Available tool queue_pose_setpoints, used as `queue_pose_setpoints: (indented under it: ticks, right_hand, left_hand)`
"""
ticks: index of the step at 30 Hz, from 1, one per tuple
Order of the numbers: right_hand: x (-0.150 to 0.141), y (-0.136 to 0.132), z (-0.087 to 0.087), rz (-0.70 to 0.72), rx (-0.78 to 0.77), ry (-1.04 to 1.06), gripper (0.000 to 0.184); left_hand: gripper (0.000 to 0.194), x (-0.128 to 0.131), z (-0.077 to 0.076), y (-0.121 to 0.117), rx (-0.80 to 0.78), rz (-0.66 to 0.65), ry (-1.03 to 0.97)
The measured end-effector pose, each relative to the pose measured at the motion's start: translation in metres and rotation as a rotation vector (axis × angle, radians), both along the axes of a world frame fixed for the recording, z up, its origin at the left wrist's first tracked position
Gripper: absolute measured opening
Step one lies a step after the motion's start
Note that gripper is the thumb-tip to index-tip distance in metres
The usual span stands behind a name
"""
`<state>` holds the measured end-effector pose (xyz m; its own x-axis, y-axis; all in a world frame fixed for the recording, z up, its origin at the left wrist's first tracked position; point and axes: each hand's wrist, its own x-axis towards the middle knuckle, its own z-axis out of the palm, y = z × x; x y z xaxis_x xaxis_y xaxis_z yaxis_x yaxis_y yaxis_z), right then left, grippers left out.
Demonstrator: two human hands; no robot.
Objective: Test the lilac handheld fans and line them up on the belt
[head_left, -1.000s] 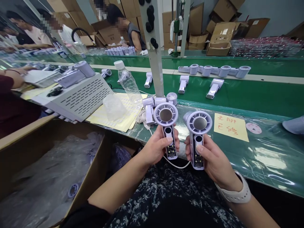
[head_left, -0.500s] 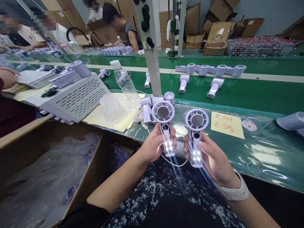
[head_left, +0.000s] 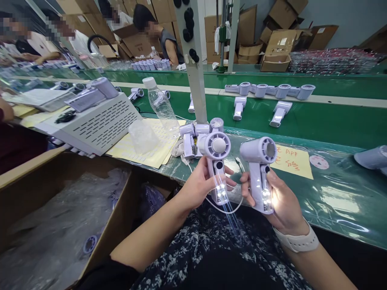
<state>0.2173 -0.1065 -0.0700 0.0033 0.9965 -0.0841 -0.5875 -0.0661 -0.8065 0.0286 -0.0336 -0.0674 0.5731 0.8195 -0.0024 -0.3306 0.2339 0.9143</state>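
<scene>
In my left hand (head_left: 201, 183) is a pale purple handheld fan (head_left: 218, 146), its round grille facing me and the small lights on its handle lit. My fingers close around the handle, thumb across its front. A matching handheld fan (head_left: 255, 151) sits in my right hand (head_left: 282, 197), turned so that its barrel shows from the side; its handle lights glow too. Both fans are held over the near edge of the green bench. A white cable (head_left: 225, 210) loops below them, with its plug end (head_left: 238, 162) between the two fans. Several more fans (head_left: 189, 143) lie just behind my left hand.
A clear bottle (head_left: 163, 105) stands on yellow sheets (head_left: 154, 157) beside a slotted metal box (head_left: 102, 125). An open carton (head_left: 116, 229) with plastic bags is at lower left. A metal post (head_left: 198, 80) rises ahead. Fans lie on the green belt (head_left: 332, 117); co-workers sit beyond.
The lights on both fans have come on. My right hand has turned its fan sideways and moved it slightly right. My left fan has tilted a little, and the fans on the belt have shifted right.
</scene>
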Motion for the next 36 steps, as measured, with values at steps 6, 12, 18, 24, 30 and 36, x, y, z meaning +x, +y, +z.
queue_pose_setpoints:
  ticks: [6, 12, 18, 24, 30, 36]
  right_hand:
    - [-0.003, -0.004, -0.008, -0.11, -0.137, 0.082, 0.039]
    - [-0.01, -0.012, 0.01, -0.022, 0.011, 0.137, 0.029]
    - [-0.008, -0.01, 0.014, -0.145, 0.032, 0.089, 0.02]
    - [-0.007, -0.008, 0.005, -0.202, -0.086, 0.08, 0.025]
    - [-0.002, -0.009, 0.002, -0.255, -0.109, 0.082, 0.024]
    - [-0.007, -0.006, 0.009, -0.3, -0.167, 0.106, 0.023]
  left_hand:
    - [0.05, 0.005, 0.0, -0.004, -0.014, -0.052, -0.073]
    - [0.046, -0.002, 0.014, -0.014, -0.012, -0.104, -0.092]
    - [0.039, -0.002, 0.017, -0.018, -0.021, -0.115, -0.159]
    - [0.046, 0.002, 0.014, -0.016, -0.147, -0.068, -0.183]
    - [0.049, -0.003, 0.007, -0.011, -0.214, -0.079, -0.17]
    - [0.052, -0.004, 0.003, -0.007, -0.21, -0.089, -0.149]
